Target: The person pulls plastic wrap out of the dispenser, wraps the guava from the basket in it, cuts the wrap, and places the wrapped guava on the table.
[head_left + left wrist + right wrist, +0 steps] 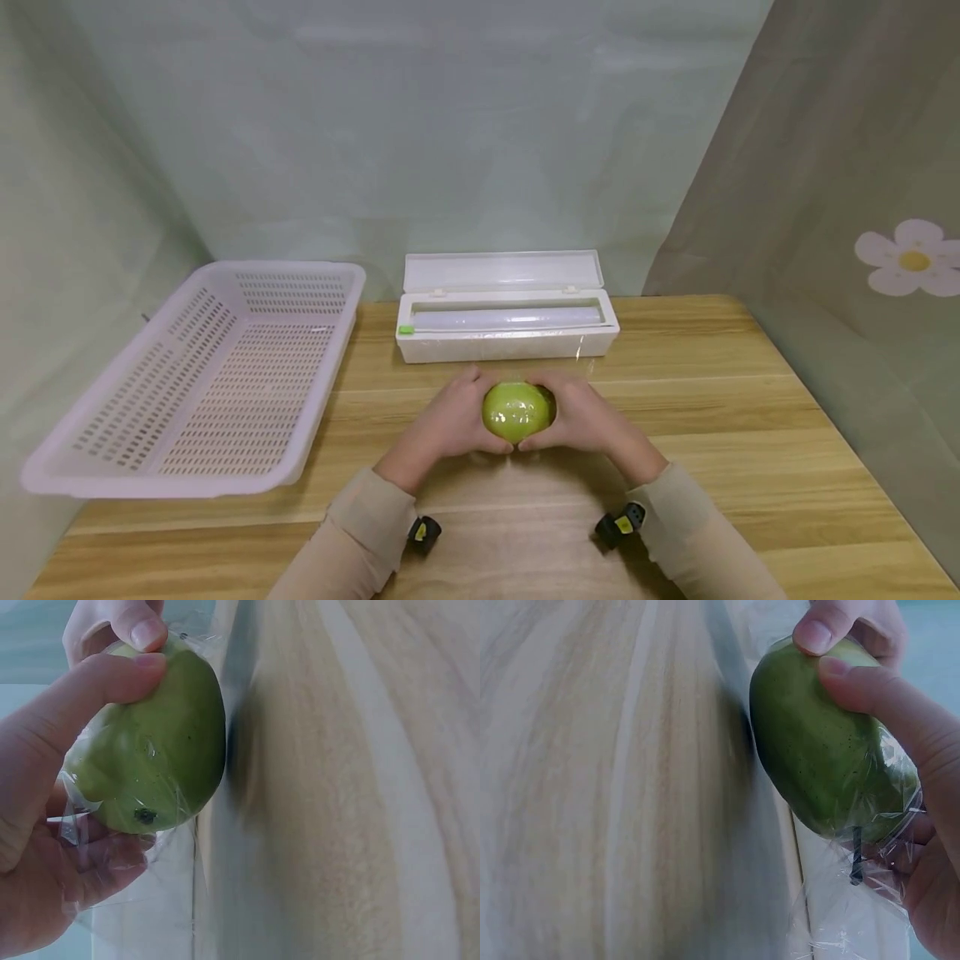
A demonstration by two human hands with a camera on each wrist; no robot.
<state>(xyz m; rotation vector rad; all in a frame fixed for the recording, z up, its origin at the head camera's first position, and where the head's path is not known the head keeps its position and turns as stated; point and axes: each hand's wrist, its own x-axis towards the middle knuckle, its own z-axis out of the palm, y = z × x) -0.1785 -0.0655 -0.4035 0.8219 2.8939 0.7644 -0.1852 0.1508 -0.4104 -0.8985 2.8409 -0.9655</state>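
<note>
A green pear [517, 412] with a dark stem is held between both hands over the table, lying sideways. Clear cling film [840, 922] covers it and trails loose past the stem end in the right wrist view. My left hand [459, 417] grips one end, thumb along the near side; the dark blossom end shows in the left wrist view. The other end is in the grip of my right hand [576, 417]. Both thumb tips [150, 664] nearly meet on the pear's near face. Just behind stands a white cling film box [510, 343], lid raised, with a roll [506, 318] inside.
To the left, a large white perforated plastic basket [303, 400] stands on the wooden table [720, 417]. A green slide cutter [406, 330] sits at the left of the box's front edge. Pale cloth [480, 150] hangs behind the table.
</note>
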